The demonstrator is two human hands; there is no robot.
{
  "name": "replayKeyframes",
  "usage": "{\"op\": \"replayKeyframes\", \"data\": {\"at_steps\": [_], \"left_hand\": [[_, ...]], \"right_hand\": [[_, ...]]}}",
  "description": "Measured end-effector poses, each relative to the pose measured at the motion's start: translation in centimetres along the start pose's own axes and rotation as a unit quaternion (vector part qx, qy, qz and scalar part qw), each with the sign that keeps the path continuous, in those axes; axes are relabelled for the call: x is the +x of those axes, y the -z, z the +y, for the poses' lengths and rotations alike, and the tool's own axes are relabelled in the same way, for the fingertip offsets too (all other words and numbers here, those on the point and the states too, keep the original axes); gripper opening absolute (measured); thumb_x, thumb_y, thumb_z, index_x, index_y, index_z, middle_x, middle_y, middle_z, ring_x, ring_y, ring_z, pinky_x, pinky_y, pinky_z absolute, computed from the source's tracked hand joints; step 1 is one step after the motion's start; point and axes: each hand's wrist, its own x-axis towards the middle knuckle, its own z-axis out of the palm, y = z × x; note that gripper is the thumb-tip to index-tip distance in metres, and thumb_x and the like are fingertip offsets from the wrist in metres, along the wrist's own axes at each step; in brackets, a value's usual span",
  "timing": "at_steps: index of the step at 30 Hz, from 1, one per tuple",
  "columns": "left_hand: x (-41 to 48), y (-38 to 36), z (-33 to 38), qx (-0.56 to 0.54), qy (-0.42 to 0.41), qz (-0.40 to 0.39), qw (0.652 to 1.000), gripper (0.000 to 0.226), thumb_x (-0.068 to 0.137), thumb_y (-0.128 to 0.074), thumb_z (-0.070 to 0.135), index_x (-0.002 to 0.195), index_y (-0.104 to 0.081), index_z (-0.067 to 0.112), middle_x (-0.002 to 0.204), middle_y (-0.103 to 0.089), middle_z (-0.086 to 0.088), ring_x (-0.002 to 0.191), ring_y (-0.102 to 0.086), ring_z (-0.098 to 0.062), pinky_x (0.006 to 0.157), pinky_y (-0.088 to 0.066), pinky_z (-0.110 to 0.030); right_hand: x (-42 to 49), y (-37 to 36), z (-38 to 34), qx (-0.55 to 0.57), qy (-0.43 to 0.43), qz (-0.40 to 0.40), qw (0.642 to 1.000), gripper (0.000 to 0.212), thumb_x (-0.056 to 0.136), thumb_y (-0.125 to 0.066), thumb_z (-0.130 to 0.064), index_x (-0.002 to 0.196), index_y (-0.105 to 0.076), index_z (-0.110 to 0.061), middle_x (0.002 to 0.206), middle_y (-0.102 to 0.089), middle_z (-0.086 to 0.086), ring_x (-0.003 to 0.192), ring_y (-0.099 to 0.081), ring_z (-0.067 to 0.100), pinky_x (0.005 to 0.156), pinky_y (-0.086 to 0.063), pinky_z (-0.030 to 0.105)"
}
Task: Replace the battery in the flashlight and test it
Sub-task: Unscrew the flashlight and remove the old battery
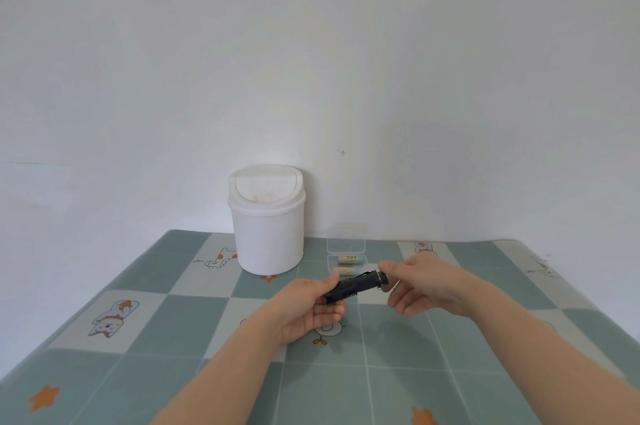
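A small black flashlight (355, 286) is held slantwise above the table, between both hands. My left hand (308, 307) grips its lower, nearer end. My right hand (426, 284) pinches the tail cap at the upper far end with thumb and fingertips; a thin wrist strap dangles below that end. Just behind the flashlight lies an open clear plastic case (346, 244) with two batteries in it: one with a blue end (351, 258) and one partly hidden behind the flashlight (343, 271).
A white swing-lid bin (268, 220) stands against the wall, left of the case. The table (145, 338) wears a green and pale checked cloth with cartoon prints. A white wall closes off the back.
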Motion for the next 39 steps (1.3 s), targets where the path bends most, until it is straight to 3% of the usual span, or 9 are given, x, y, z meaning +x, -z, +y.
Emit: {"op": "replayKeyframes", "data": {"at_steps": [2, 4, 9, 17, 22, 27, 32, 35, 39], "left_hand": [[0.1, 0.0, 0.0, 0.004, 0.0, 0.003, 1.0, 0.035, 0.091, -0.057, 0.029, 0.105, -0.06, -0.003, 0.064, -0.064, -0.009, 0.053, -0.061, -0.014, 0.055, -0.057, -0.021], [0.1, 0.0, 0.0, 0.004, 0.001, 0.006, 1.0, 0.035, 0.091, -0.057, 0.03, 0.104, -0.06, -0.002, 0.064, -0.064, -0.009, 0.053, -0.061, -0.014, 0.055, -0.057, -0.021], [-0.1, -0.2, 0.0, 0.006, -0.004, 0.006, 1.0, 0.037, 0.091, -0.057, 0.03, 0.107, -0.06, -0.003, 0.065, -0.064, -0.01, 0.053, -0.061, -0.014, 0.054, -0.056, -0.021], [-0.4, 0.1, -0.3, 0.024, -0.045, 0.002, 0.999, 0.031, 0.089, -0.062, 0.012, 0.115, -0.048, 0.005, 0.07, -0.066, -0.012, 0.059, -0.065, -0.018, 0.058, -0.057, -0.025], [-0.2, -0.8, 0.2, 0.059, 0.003, 0.025, 0.998, 0.053, 0.09, -0.046, 0.053, 0.093, -0.06, 0.002, 0.071, -0.067, -0.015, 0.053, -0.065, -0.019, 0.05, -0.057, -0.024], [-0.5, -0.2, -0.2, 0.056, -0.043, 0.001, 0.997, 0.032, 0.086, -0.064, 0.01, 0.115, -0.049, 0.006, 0.082, -0.066, -0.015, 0.061, -0.066, -0.018, 0.057, -0.058, -0.024], [-0.3, -0.4, 0.1, 0.057, -0.001, 0.017, 0.998, 0.044, 0.092, -0.051, 0.044, 0.099, -0.059, 0.002, 0.065, -0.065, -0.011, 0.051, -0.064, -0.016, 0.05, -0.056, -0.022], [-0.1, -0.2, -0.1, 0.057, -0.029, 0.001, 0.998, 0.031, 0.089, -0.061, 0.028, 0.11, -0.054, 0.006, 0.068, -0.064, -0.01, 0.053, -0.064, -0.015, 0.051, -0.056, -0.022], [-0.1, -0.1, -0.1, 0.038, -0.02, -0.002, 0.999, 0.026, 0.091, -0.057, 0.031, 0.093, -0.058, 0.005, 0.063, -0.062, -0.008, 0.049, -0.061, -0.013, 0.047, -0.053, -0.02]], "right_hand": [[0.0, 0.1, 0.1, 0.003, 0.029, -0.01, 1.0, 0.016, 0.088, -0.063, -0.016, 0.096, -0.066, -0.003, 0.08, -0.069, 0.012, 0.064, -0.066, 0.016, 0.061, -0.058, 0.026], [-0.1, 0.4, 0.0, 0.021, 0.055, -0.011, 0.998, 0.022, 0.081, -0.067, -0.001, 0.101, -0.063, -0.007, 0.094, -0.066, 0.012, 0.076, -0.066, 0.018, 0.062, -0.057, 0.026], [-0.2, 0.2, 0.2, 0.055, 0.02, -0.02, 0.998, 0.033, 0.085, -0.066, -0.031, 0.105, -0.063, -0.005, 0.091, -0.071, 0.019, 0.071, -0.069, 0.024, 0.062, -0.058, 0.029], [0.2, -0.3, 0.9, 0.088, 0.031, 0.0, 0.996, 0.015, 0.087, -0.064, -0.015, 0.091, -0.067, 0.0, 0.076, -0.07, 0.016, 0.061, -0.068, 0.019, 0.057, -0.057, 0.023], [0.1, -0.3, 0.4, 0.126, 0.052, -0.012, 0.991, 0.013, 0.087, -0.064, -0.011, 0.093, -0.066, 0.0, 0.075, -0.068, 0.015, 0.059, -0.066, 0.016, 0.056, -0.056, 0.021], [0.1, -0.6, 0.5, 0.116, 0.059, -0.012, 0.991, 0.015, 0.087, -0.064, -0.009, 0.096, -0.065, 0.003, 0.073, -0.067, 0.015, 0.057, -0.065, 0.015, 0.055, -0.056, 0.02], [0.1, -0.6, 0.4, 0.13, 0.069, -0.006, 0.989, 0.008, 0.087, -0.064, -0.007, 0.092, -0.066, -0.002, 0.075, -0.067, 0.015, 0.059, -0.065, 0.016, 0.057, -0.057, 0.02], [0.0, -0.5, 0.3, 0.115, 0.078, -0.003, 0.99, 0.007, 0.085, -0.065, -0.003, 0.091, -0.066, -0.003, 0.077, -0.067, 0.016, 0.062, -0.065, 0.018, 0.058, -0.057, 0.021], [0.1, -0.5, 0.6, 0.08, 0.087, 0.0, 0.993, 0.021, 0.078, -0.065, 0.009, 0.091, -0.068, -0.009, 0.084, -0.067, 0.013, 0.071, -0.066, 0.019, 0.064, -0.056, 0.025]]}}
